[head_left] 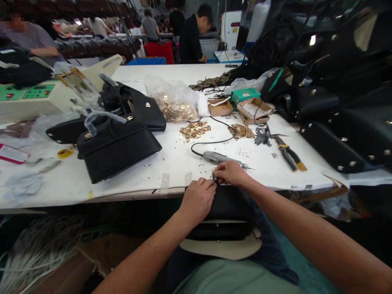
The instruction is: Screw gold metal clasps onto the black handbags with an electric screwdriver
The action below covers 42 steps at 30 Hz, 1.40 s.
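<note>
A black handbag (234, 204) lies across my lap against the table edge, its pale-lined flap (220, 250) hanging open toward me. My left hand (198, 200) is closed on the bag's far edge, fingers bent together. At that same edge my right hand (230, 173) pinches a small black strap tab (214, 177), partly hidden by the fingers. Just beyond the hands, a grey electric screwdriver (219, 157) rests on the table with its bit pointing right. Small dark screws are scattered near it. Gold metal fittings (195, 130) lie in a pile farther back, with another gold pile (241, 131) to its right.
Finished-looking black handbags (119, 149) stand at left. Pliers (290, 154) lie at right, near more black bags (333, 143). Behind are a plastic bag of gold parts (176, 102), cardboard boxes (254, 109) and a green box (244, 97). Several people work beyond the table.
</note>
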### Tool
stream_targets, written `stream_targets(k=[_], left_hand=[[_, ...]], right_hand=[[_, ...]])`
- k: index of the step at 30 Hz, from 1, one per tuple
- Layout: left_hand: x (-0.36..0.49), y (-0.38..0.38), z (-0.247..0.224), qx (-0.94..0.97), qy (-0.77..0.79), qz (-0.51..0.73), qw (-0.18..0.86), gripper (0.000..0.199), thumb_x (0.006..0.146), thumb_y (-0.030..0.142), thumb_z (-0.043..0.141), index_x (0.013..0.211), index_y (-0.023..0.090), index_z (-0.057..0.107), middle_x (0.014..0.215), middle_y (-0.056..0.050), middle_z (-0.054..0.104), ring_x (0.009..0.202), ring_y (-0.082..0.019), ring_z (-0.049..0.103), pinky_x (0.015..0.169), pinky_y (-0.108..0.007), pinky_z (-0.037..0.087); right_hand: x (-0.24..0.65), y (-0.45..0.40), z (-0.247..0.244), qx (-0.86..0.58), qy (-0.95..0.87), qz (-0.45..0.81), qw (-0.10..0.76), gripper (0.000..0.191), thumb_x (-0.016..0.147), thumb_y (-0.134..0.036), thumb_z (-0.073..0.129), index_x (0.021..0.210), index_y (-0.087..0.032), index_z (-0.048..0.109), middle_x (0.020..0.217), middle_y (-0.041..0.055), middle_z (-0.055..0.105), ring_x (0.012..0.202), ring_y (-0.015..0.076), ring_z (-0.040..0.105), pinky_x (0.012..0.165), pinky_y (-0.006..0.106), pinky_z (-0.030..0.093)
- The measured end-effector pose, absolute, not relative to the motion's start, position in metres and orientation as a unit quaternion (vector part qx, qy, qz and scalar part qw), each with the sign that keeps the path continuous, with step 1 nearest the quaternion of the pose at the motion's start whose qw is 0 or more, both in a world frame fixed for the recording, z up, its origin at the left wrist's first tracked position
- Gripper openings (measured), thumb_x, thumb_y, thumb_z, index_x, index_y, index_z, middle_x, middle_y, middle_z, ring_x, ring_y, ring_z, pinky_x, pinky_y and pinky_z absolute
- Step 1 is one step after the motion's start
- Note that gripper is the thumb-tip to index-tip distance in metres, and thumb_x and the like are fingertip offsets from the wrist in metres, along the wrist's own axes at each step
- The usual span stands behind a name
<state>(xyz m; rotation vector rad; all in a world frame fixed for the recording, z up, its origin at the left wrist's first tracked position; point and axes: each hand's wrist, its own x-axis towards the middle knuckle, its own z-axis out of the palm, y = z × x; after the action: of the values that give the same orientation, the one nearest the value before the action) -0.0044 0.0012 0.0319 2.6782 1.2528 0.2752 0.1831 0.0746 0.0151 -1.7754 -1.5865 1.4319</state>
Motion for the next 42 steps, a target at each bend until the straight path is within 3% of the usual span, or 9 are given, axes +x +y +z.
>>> stream_targets(k=[3,9,13,17,19,23,29,34,42], left_hand=[[-0.004,0.001,0.030,0.901,0.420,0.078,0.079,0.025,0.101,0.020,0.049,0.121,0.019,0.064,0.117,-0.009,0.069,0.102,-0.026,0.058,0.083,-0.043,0.049],[-0.006,-0.001,0.026,0.900,0.421,0.084,0.078,0.029,0.102,0.020,0.046,0.126,0.018,0.062,0.137,-0.009,0.063,0.106,-0.026,0.057,0.085,-0.043,0.050],[-0.007,0.001,0.031,0.906,0.409,0.073,0.080,0.030,0.102,0.020,0.047,0.127,0.018,0.062,0.133,-0.010,0.064,0.107,-0.027,0.057,0.084,-0.043,0.051],[-0.006,0.001,0.035,0.906,0.413,0.053,0.084,0.028,0.101,0.020,0.048,0.124,0.019,0.063,0.117,-0.010,0.067,0.104,-0.027,0.058,0.081,-0.042,0.051],[-0.006,0.001,0.036,0.906,0.413,0.044,0.082,0.028,0.100,0.019,0.048,0.124,0.019,0.063,0.121,-0.011,0.066,0.106,-0.027,0.058,0.081,-0.043,0.051],[-0.005,0.003,0.040,0.909,0.404,0.045,0.094,0.031,0.099,0.017,0.049,0.127,0.017,0.061,0.134,-0.012,0.062,0.112,-0.028,0.057,0.085,-0.044,0.051],[-0.003,0.004,0.048,0.906,0.410,0.016,0.108,0.029,0.099,0.018,0.047,0.122,0.017,0.063,0.120,-0.010,0.067,0.109,-0.029,0.059,0.085,-0.045,0.053],[-0.006,0.005,0.046,0.896,0.428,0.016,0.121,0.026,0.097,0.020,0.049,0.119,0.021,0.064,0.125,-0.010,0.066,0.112,-0.029,0.059,0.092,-0.048,0.053],[-0.009,0.007,0.038,0.891,0.429,-0.002,0.151,0.029,0.095,0.025,0.054,0.123,0.024,0.063,0.130,-0.009,0.065,0.115,-0.029,0.059,0.091,-0.048,0.054]], right_hand=[[0.184,0.073,0.016,-0.626,-0.566,0.504,0.184,0.006,0.080,-0.022,0.071,0.078,-0.017,0.074,0.056,0.0015,0.069,0.051,0.0151,0.065,0.048,0.022,0.046],[0.182,0.072,0.022,-0.621,-0.594,0.480,0.174,0.007,0.079,-0.020,0.068,0.075,-0.019,0.074,0.052,0.0000,0.067,0.049,0.0146,0.061,0.050,0.024,0.044],[0.181,0.072,0.024,-0.621,-0.619,0.450,0.172,0.007,0.080,-0.021,0.069,0.075,-0.021,0.075,0.059,0.0015,0.069,0.054,0.0168,0.062,0.054,0.028,0.044],[0.181,0.069,0.025,-0.624,-0.691,0.330,0.157,0.006,0.081,-0.027,0.073,0.080,-0.025,0.078,0.076,0.0029,0.074,0.069,0.0203,0.065,0.063,0.031,0.043],[0.181,0.067,0.024,-0.633,-0.699,0.301,0.144,0.008,0.083,-0.031,0.071,0.084,-0.026,0.078,0.079,0.0027,0.074,0.071,0.0209,0.064,0.063,0.032,0.041],[0.180,0.065,0.021,-0.656,-0.678,0.298,0.147,0.014,0.083,-0.033,0.073,0.094,-0.026,0.075,0.078,0.0018,0.073,0.069,0.0202,0.062,0.061,0.031,0.037],[0.182,0.057,0.021,-0.618,-0.698,0.321,0.167,0.012,0.086,-0.031,0.066,0.087,-0.025,0.076,0.086,0.0030,0.076,0.082,0.0234,0.067,0.072,0.033,0.043],[0.187,0.053,0.012,-0.565,-0.725,0.339,0.202,0.026,0.079,-0.021,0.063,0.102,-0.023,0.075,0.089,0.0049,0.074,0.082,0.0232,0.066,0.074,0.032,0.046],[0.181,0.057,0.009,-0.584,-0.715,0.334,0.193,0.025,0.069,-0.013,0.064,0.092,-0.022,0.071,0.082,0.0036,0.071,0.076,0.0218,0.064,0.069,0.032,0.043]])
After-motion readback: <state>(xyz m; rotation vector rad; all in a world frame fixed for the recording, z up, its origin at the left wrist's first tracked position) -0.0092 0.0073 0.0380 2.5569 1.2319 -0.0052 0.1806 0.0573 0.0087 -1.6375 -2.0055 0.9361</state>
